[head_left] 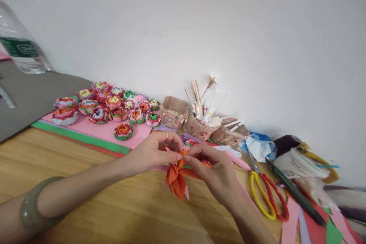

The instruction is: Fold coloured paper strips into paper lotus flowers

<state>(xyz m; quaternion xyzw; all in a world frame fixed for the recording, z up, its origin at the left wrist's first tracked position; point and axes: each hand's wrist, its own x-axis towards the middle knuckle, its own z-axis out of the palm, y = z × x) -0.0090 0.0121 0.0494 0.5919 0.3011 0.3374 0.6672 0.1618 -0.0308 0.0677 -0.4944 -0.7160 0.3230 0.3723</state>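
Observation:
An orange folded paper piece with pointed petals (176,181) hangs between my hands, with pink tips showing at its edges. My left hand (160,150) pinches its top from the left, thumb against fingers; a ring is on one finger and a green bangle on that wrist. From the right, my right hand (211,166) pinches the same top edge, its thumb and forefinger close to the left thumb. Behind my hands lie loose paper strips, partly hidden by them.
Several folded paper flowers (123,131) rest on a pink sheet (100,131) at the back left. Decorated baskets (173,112) line the wall. Scissors (261,183), a dark green pen-like tool (297,192), a white tub (300,164) and paper strips lie right. A bottle (24,47) stands far left.

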